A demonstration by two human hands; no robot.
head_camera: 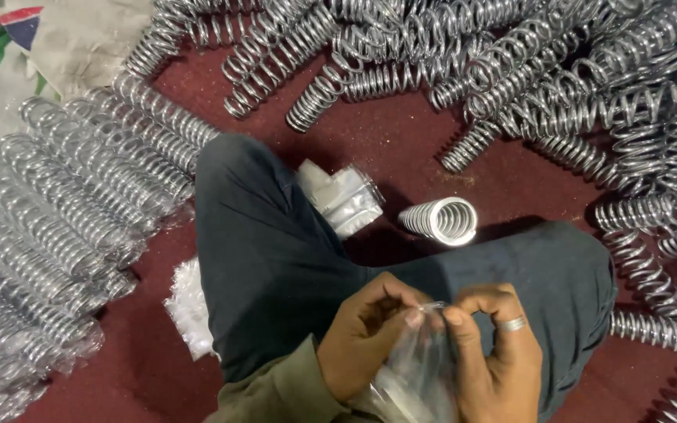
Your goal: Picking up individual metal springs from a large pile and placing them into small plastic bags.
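Observation:
My left hand [366, 333] and my right hand [495, 352] meet at the bottom middle, over my dark trouser legs. Both pinch the top edge of a clear plastic bag [421, 368] between thumb and fingers. The bag hangs down between the hands, and whether it has anything inside I cannot tell. A ring sits on a finger of my right hand. One shiny metal coil spring [440, 220] lies alone on the maroon floor just beyond my knee.
A heap of loose coil springs [558, 70] fills the back and right side. Bagged springs [48, 219] lie in rows on the left. A pile of clear bags [342, 196] sits behind my left knee, another white pile [190, 305] beside my thigh.

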